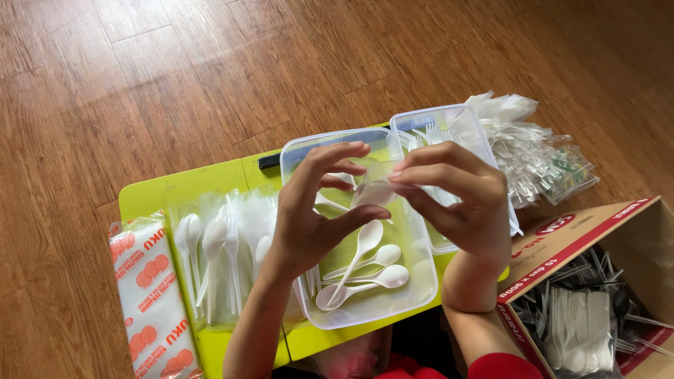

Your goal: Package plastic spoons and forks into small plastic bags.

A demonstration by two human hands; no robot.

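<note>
Both hands, left hand (309, 210) and right hand (456, 193), pinching a small clear plastic sleeve (375, 189) above the clear tray (421, 288) of white spoons (361, 270) on the yellow bench (175, 186). Best spread at the mouth with fingertips, gently, without tearing.

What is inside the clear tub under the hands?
Inside the tub lie three white plastic spoons, bowls mostly to the right. The left hand and right hand, pinching a small clear bag, cover the tub's far part, so anything there is hidden.
</note>
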